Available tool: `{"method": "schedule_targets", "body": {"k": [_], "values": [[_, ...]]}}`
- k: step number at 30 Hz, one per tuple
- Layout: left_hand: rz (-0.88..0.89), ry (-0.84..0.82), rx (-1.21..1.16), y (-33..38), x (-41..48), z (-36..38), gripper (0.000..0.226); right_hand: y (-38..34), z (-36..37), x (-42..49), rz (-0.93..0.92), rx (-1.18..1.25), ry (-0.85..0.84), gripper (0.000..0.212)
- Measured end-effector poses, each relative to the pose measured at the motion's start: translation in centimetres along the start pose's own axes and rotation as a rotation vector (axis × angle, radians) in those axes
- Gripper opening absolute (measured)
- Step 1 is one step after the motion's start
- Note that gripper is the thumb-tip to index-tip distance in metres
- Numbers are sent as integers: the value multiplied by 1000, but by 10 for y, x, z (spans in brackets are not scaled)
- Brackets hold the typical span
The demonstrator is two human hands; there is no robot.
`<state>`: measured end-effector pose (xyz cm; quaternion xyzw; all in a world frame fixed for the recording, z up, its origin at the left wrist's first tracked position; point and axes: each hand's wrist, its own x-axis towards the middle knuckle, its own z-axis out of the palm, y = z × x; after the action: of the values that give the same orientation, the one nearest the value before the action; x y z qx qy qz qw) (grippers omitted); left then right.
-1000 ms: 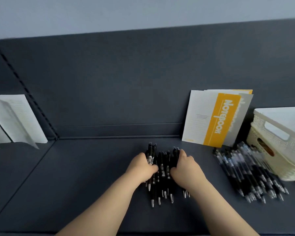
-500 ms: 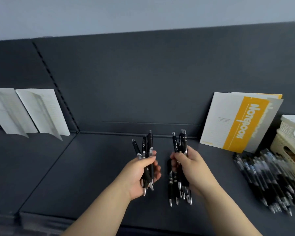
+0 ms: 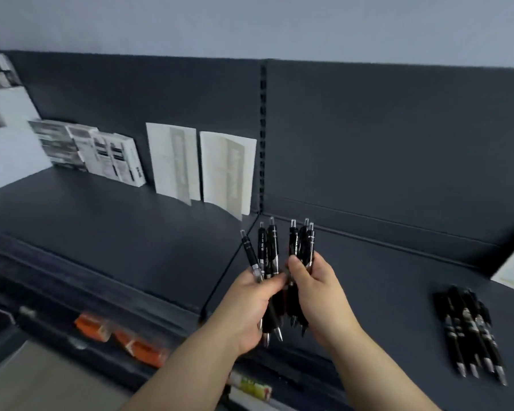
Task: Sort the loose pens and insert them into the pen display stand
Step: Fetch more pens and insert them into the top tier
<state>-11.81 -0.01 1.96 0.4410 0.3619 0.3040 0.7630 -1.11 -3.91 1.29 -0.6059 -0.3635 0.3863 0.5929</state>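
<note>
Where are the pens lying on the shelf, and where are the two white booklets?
pens on the shelf (image 3: pixel 469 330), head view, middle of the barrels
left booklet (image 3: pixel 172 161), head view, cover
right booklet (image 3: pixel 226 170), head view, cover

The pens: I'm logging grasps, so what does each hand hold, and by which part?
The left hand and right hand each grip a bunch of black pens around mid-barrel, clicker ends up, tips below.

A dark grey shelf (image 3: pixel 107 232) runs under a matching back panel (image 3: pixel 398 143), split by a slotted upright (image 3: pixel 262 137). Above it is a pale grey wall (image 3: pixel 250 22). White booklets (image 3: pixel 199 164) and boxes (image 3: pixel 113 158) lean against the panel at the left.
</note>
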Motion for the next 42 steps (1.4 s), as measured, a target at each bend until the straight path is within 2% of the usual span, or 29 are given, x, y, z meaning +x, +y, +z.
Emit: {"method": "schedule_targets", "body": {"k": [9, 13, 20, 23, 28, 31, 38, 42], "values": [[96, 114, -59, 64, -49, -185, 22, -6, 211, 3, 55, 107, -251, 26], [103, 138, -89, 86, -67, -254, 23, -8, 283, 6, 37, 48, -359, 28], [137, 301, -201, 104, -69, -351, 24, 2, 381, 30, 16, -24, -624, 38], [162, 405, -193, 117, -61, -388, 19, 7, 422, 54, 1, -4, -639, 37], [211, 614, -215, 152, -39, -449, 11, 8, 497, 111, 14, 14, -532, 31], [216, 702, -237, 174, -26, -484, 14, 3, 540, 141, 45, 11, -591, 31], [274, 786, -297, 214, -15, -560, 11, -2, 627, 175, -23, -93, -732, 21], [313, 765, -326, 240, -7, -615, 10, -8, 674, 194, -123, -169, -713, 25]]}}
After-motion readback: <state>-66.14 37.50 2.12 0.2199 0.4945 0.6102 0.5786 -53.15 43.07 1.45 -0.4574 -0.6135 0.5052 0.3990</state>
